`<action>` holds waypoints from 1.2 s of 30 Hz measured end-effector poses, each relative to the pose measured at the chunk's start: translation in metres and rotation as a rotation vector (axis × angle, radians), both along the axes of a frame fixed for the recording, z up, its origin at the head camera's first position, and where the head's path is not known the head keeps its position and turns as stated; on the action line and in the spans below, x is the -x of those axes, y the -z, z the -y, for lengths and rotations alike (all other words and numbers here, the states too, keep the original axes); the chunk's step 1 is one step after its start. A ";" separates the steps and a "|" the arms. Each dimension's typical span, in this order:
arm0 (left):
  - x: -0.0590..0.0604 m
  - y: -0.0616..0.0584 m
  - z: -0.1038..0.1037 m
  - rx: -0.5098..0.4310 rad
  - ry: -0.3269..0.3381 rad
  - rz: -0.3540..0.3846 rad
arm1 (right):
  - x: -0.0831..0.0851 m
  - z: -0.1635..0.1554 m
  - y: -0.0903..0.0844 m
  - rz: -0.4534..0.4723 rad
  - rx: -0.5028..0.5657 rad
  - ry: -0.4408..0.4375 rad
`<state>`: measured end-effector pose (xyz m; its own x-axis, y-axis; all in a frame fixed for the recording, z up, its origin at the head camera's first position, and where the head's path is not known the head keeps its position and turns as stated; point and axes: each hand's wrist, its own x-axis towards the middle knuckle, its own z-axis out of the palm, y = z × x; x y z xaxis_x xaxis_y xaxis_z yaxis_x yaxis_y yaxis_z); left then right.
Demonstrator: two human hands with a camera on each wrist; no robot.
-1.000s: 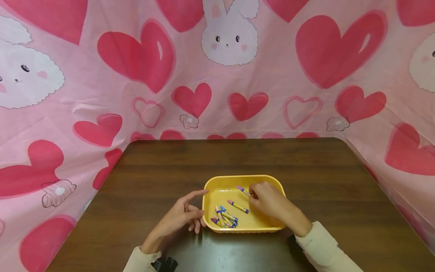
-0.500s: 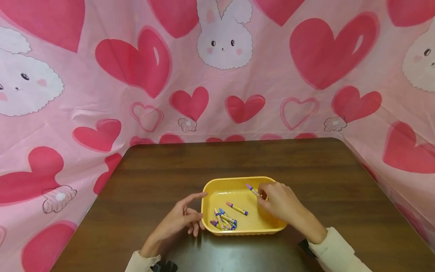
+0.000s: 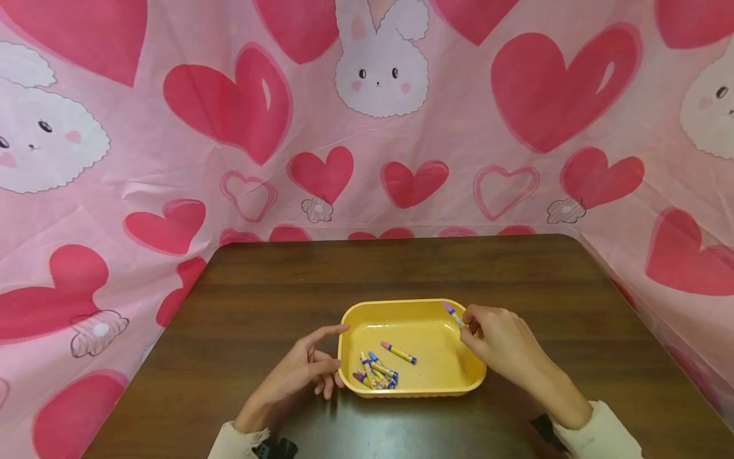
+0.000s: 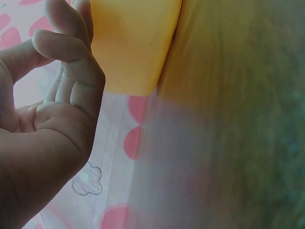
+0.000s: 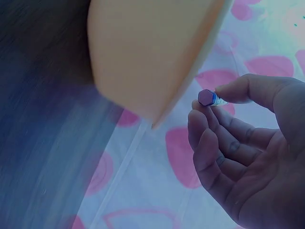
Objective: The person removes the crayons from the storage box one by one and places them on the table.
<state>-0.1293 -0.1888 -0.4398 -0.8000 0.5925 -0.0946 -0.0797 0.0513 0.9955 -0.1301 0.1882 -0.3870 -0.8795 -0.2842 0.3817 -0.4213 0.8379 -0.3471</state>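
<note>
A purple crayon point(image 3: 452, 312) is pinched between the thumb and fingertips of my right hand point(image 3: 504, 344), at the right rim of the yellow tray point(image 3: 430, 370). In the right wrist view the crayon's purple end point(image 5: 207, 98) points at the camera, outside the tray wall point(image 5: 143, 52). Against the tray's left side rests my left hand point(image 3: 298, 366), index finger and thumb reaching to the rim and the other fingers loosely bent. Inside the tray a pink crayon point(image 3: 398, 352) lies alone near the middle. Several more crayons point(image 3: 375, 373) are heaped in its near left corner.
The tray stands on a dark brown wooden table point(image 3: 275, 280). A pink cloth point(image 3: 367, 172) with hearts and rabbits hangs behind the table and along both sides.
My right hand has moved to the right with the purple crayon, from over the inside of the tray to its right rim. My left hand stays at the left side.
</note>
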 end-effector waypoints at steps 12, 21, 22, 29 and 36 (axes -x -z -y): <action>0.000 -0.002 0.001 0.019 0.010 -0.003 | -0.013 -0.041 0.005 0.104 0.092 0.082; -0.001 -0.002 0.003 0.034 0.013 -0.004 | -0.016 -0.064 0.014 0.430 0.268 0.100; -0.001 -0.002 0.003 0.035 0.012 -0.006 | -0.015 -0.065 0.016 0.453 0.271 0.105; -0.001 -0.003 0.004 0.062 -0.004 0.005 | -0.009 -0.067 0.035 0.537 0.233 0.129; -0.001 -0.003 0.003 0.046 0.005 -0.003 | -0.006 -0.061 0.046 0.505 0.154 0.155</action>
<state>-0.1285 -0.1918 -0.4367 -0.7972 0.5918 -0.1193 -0.0759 0.0979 0.9923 -0.1239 0.2494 -0.4329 -0.9912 -0.1108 -0.0719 -0.0461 0.8003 -0.5978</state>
